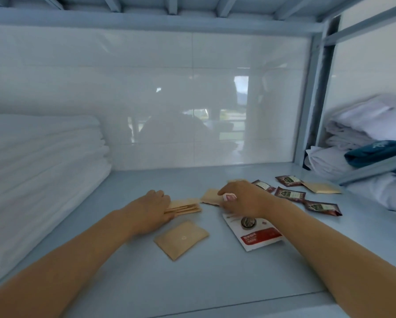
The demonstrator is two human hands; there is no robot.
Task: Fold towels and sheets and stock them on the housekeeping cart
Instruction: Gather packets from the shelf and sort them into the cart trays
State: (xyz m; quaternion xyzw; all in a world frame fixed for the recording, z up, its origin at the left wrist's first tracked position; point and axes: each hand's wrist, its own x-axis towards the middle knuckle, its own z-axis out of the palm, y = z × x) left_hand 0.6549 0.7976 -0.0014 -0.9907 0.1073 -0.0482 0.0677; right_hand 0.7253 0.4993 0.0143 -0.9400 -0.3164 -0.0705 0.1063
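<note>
Sorting packets on the cart shelf

Left hand [154,208] lies flat, fingers straight, against a small stack of tan packets [184,206]. Right hand [243,199] is curled, pinching a small pink-and-white sachet [229,197] over another tan packet [210,196]. One tan packet [181,239] lies nearer, beside a red-and-white pouch [259,235]. Dark red sachets [290,194] scattered right. Folded white towels [40,161] stacked at left on the blue shelf [192,283]; white linens [364,125] in the next bay
</note>
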